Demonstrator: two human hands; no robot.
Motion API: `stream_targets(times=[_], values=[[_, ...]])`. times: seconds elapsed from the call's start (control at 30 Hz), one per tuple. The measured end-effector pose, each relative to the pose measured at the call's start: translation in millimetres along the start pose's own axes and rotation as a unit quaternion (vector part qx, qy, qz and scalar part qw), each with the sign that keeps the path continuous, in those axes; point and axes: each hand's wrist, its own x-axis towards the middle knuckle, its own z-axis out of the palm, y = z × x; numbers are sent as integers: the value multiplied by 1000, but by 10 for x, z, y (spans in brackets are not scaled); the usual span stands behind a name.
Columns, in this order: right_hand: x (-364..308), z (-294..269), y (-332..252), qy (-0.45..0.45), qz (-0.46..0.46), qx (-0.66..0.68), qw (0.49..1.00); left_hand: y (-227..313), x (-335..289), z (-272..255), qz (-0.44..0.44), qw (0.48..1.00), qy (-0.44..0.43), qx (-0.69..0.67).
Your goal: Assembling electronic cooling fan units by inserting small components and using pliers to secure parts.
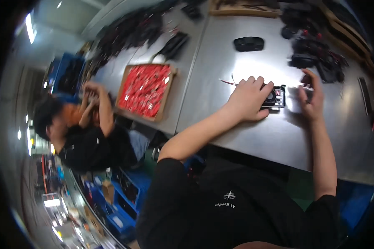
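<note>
Head view: see black rectangular plastic frame (276, 98) clamped by nearer left hand (248, 98), lying left of right hand (313, 100); cannot tell latter's grip.

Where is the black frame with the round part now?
In the head view, the black frame is right of centre at the metal table, under the left hand; the right hand is apart from it, to its right.

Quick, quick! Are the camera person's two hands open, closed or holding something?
Left hand: closed on a black part, holding it at the table.
Right hand: fingers curled near something dark; can't tell if it's held.
</note>
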Motion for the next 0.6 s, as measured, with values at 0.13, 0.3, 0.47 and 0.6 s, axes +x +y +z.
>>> stream_targets(times=[0.13,0.3,0.47,0.6], values=[[30,-74,145,-3,-37,-4,999,316,-766,-565,0,996,5,-94],[128,18,163,-33,-77,-47,995,520,-2315,-386,-93,974,107,-178],[121,36,211,-82,-86,-96,988,450,-4039,656,-516,843,129,-81],[33,199,145,-113,-89,-37,989,395,-5508,1413,-731,681,44,0]])
